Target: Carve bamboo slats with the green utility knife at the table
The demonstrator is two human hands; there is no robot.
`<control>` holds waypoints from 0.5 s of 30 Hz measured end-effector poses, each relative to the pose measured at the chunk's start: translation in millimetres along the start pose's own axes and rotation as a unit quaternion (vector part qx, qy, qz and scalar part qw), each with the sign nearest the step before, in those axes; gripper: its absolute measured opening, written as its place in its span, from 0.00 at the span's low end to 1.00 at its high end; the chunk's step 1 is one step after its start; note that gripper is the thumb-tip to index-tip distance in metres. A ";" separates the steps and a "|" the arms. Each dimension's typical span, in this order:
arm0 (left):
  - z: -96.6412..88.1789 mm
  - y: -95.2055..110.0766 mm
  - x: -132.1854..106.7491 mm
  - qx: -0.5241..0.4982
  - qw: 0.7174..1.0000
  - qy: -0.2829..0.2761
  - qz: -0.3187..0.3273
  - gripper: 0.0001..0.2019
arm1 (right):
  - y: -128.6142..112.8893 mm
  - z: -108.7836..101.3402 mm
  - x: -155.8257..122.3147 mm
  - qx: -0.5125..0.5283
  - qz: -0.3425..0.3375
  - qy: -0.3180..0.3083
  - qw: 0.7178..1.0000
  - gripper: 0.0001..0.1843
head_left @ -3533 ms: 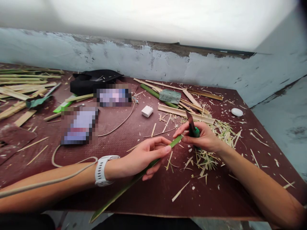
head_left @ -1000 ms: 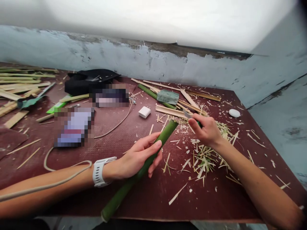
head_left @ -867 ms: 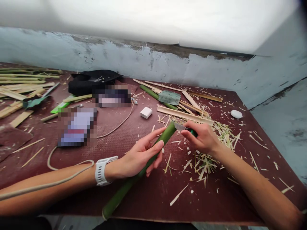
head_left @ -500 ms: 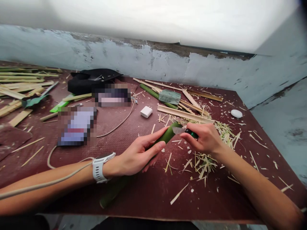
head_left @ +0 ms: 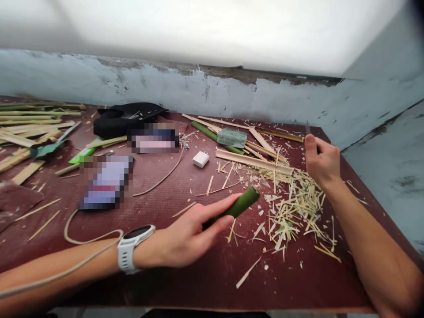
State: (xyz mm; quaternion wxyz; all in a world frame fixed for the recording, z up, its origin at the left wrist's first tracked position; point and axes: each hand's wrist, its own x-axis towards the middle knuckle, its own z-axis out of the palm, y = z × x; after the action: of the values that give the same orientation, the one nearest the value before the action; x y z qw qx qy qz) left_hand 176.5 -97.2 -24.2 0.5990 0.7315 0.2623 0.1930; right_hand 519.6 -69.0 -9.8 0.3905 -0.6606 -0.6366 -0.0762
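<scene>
My left hand is wrapped round a green bamboo stalk, whose cut end points up and to the right. The rest of the stalk is hidden behind the hand and forearm. Off to the right, my right hand is closed on a small knife, its blade upright above the thumb. The knife's handle is mostly covered by the fingers. Between the two hands lies a heap of pale shavings on the dark red table.
Behind the shavings lie split bamboo strips, another green stalk and a green-grey wrapped piece. A white charger, a black cap, a phone with a cable and a pile of strips are further left.
My right hand has swung away from the stalk, up and to the right, with the knife. My left hand and the stalk's end have come lower and nearer. The white oval object is now out of sight.
</scene>
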 end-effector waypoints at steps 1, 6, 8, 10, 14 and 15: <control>1.9 -0.6 -0.9 -0.013 1.000 -0.005 -0.006 0.28 | 0.6 -1.9 0.2 0.005 -0.002 -0.005 1.000 0.30; 3.5 -10.2 2.5 -0.046 0.998 0.032 -0.026 0.31 | -28.8 11.1 -21.5 0.075 -0.069 -0.152 0.983 0.27; 2.8 -13.0 3.2 -0.050 0.997 0.042 -0.031 0.32 | -43.7 14.6 -30.6 0.091 -0.089 -0.166 0.978 0.27; 2.8 -13.7 3.6 -0.083 0.995 0.049 -0.040 0.33 | -56.0 14.7 -37.4 0.103 -0.115 -0.179 0.972 0.27; 3.4 -12.2 5.5 -0.215 0.975 0.039 -0.036 0.32 | -72.0 13.3 -48.2 0.099 -0.163 -0.199 0.961 0.27; 3.2 -11.7 6.0 -0.251 0.967 0.021 -0.039 0.32 | -74.2 13.7 -50.7 0.096 -0.170 -0.201 0.960 0.26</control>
State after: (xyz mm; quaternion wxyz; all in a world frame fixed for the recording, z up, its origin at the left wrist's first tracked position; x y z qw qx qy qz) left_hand 181.3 -94.3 -36.5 0.7653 0.5424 0.2462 0.2441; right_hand 438.4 -108.8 -18.3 0.2975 -0.5039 -0.8091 0.0538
